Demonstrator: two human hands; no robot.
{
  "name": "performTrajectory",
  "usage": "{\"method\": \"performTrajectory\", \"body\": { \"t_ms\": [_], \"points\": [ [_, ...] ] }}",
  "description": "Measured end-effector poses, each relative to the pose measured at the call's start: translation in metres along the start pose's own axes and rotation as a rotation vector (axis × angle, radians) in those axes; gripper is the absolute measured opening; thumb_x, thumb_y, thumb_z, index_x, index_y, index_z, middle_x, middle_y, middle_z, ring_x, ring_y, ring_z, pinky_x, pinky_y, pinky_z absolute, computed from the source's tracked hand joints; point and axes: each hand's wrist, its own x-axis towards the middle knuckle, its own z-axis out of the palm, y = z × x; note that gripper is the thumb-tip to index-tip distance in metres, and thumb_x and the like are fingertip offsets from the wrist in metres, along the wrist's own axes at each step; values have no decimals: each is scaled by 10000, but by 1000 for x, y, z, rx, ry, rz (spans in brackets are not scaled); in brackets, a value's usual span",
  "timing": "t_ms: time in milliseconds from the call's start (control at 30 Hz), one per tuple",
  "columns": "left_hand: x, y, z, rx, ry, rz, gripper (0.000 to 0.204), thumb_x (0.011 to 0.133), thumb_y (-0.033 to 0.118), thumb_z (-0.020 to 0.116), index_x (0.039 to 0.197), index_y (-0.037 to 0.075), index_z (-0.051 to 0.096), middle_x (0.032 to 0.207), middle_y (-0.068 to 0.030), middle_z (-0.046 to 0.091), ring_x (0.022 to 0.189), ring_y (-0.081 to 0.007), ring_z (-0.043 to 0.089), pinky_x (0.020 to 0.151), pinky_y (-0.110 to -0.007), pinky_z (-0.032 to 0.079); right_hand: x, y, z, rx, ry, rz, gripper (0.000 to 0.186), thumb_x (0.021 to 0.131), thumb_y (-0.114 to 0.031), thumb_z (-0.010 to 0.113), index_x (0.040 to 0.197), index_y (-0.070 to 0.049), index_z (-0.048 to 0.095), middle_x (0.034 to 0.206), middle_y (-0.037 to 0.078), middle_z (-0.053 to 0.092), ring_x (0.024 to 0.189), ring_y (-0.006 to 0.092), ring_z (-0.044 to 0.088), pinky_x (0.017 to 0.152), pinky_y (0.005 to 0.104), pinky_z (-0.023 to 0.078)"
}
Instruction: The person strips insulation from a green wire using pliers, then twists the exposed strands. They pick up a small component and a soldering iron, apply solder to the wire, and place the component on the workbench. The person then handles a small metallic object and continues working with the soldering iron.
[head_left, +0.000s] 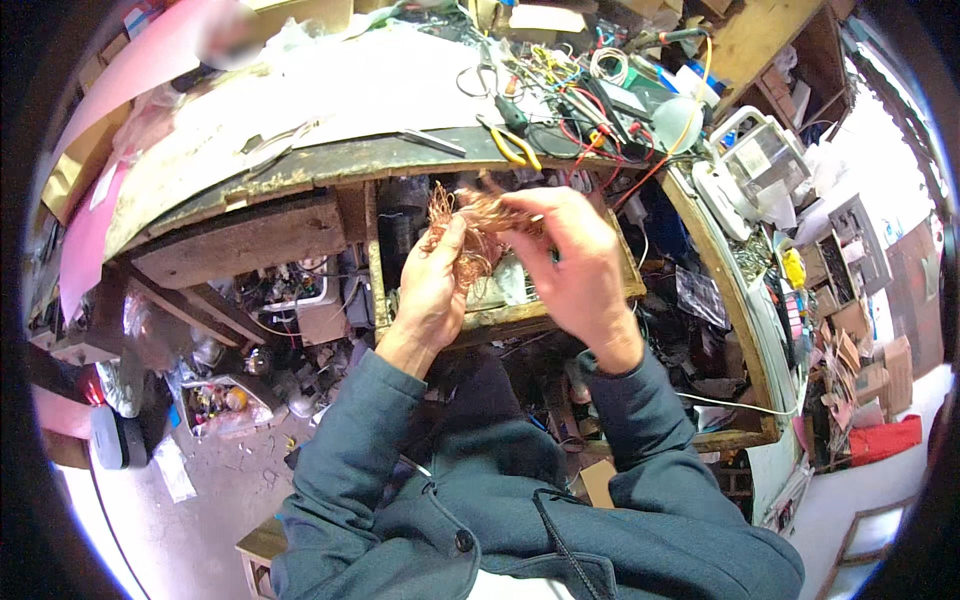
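Head: copper wire (475, 262) protrudes from left grip (432, 288).

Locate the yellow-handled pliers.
In the head view's upper middle, the yellow-handled pliers lie at the workbench edge, beyond the copper wire, right of the grey strip.

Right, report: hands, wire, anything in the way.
Left hand closed on tangled copper wire. Right hand at its upper strands, exact grip unclear. Open, cluttered drawer beneath; nothing seen blocking the hands.
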Motion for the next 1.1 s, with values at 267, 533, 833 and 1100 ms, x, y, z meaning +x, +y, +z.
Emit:
{"method": "performTrajectory", "body": {
  "t_ms": [267, 533, 833, 1100],
  "points": [
    [0, -2, -20, -179, -102, -68, 460, 1111, 393, 343, 1293, 36, 567, 1213, -83, 665, 1086, -198, 653, 970, -355, 524, -14, -9, 37, 160, -58, 204, 278, 845, -79, 724, 1110, -23, 663, 972, 152, 681, 885, 336, 665, 796, 388, 545],
    [-4, 8, -7, -231, -197, -77, 668, 1061, 590, 328, 1259, 15, 601, 1165, -93, 680, 1095, -209, 638, 997, -369, 502, -19, -4, 49, -81, -50, 110, 262, 822, -138, 738, 1059, -59, 660, 950, 121, 652, 861, 316, 655, 743, 397, 549],
    [3, 9, -7, -250, 46, -118, 223, 1014, 243, 601, 1054, 33, 665, 1033, -119, 733, 942, -215, 704, 882, -361, 579, -20, -21, 49, -61, -185, 49, 386, 818, -90, 746, 1187, -31, 649, 1060, 174, 675, 977, 356, 666, 856, 394, 560],
    [-2, 11, 0, -238, 98, -78, 227, 1043, 297, 576, 918, 110, 607, 800, -44, 663, 865, -203, 712, 792, -334, 611, -18, 12, 19, 61, 36, 147, 271, 920, -79, 677, 1175, 12, 656, 1034, 168, 687, 918, 321, 694, 795, 362, 560]
  ]
}}
